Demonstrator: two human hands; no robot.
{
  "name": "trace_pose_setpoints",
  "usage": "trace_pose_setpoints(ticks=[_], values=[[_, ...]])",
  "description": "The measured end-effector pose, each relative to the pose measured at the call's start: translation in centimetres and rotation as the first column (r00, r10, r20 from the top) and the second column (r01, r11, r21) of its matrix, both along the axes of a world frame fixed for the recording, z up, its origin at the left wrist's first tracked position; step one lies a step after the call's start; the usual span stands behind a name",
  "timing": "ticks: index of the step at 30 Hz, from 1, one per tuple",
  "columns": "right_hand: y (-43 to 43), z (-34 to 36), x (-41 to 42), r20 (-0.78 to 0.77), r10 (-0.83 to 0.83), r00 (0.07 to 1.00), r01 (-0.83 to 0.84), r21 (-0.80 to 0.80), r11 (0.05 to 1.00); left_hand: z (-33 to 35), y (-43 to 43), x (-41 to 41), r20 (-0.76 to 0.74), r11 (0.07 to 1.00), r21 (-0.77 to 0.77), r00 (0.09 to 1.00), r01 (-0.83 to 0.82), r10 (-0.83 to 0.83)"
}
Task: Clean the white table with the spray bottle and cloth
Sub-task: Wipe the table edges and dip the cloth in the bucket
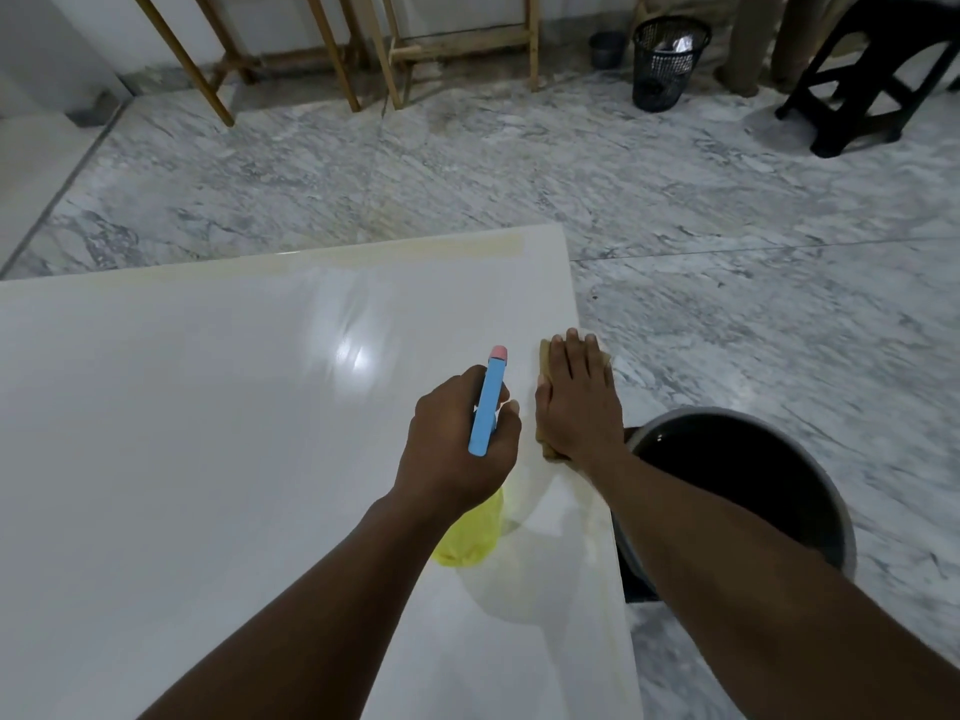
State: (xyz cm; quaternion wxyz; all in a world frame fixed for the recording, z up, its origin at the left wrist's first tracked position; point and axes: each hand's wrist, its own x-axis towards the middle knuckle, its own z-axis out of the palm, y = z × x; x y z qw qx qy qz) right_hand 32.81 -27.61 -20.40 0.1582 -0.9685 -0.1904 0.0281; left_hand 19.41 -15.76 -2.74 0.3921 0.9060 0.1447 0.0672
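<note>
Two hands work at the right edge of the white bench (208, 407).
The left hand (457, 433) is curled round the spray bottle (487, 402), whose blue head points across the bench while its yellow body hangs just above the surface. The right hand (576, 402) lies flat with straight fingers on a tan cloth (544, 350), mostly hidden and perhaps folded, at the bench's right edge.

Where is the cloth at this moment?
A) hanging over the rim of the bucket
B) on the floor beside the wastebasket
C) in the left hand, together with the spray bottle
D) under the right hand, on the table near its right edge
D: the right hand lies flat on the cloth at the right edge of the table, while the left hand grips only the spray bottle.
</note>
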Motion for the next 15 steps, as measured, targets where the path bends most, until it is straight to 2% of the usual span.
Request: trace_pose_setpoints(ticks=[7, 15], values=[[-5.0, 0.1, -12.9, -0.018, -0.021, 1.0, 0.02, -0.055, 0.998, 1.7, -2.6, -9.4, 0.036, 0.999, 0.032, 0.999, 0.028, -0.03], [-9.9, -0.1, -25.3, 0.019, -0.035, 0.999, 0.035, -0.009, 0.999, 2.7, -5.7, -19.8, 0.068, 0.997, 0.082, 0.998, 0.009, -0.015]])
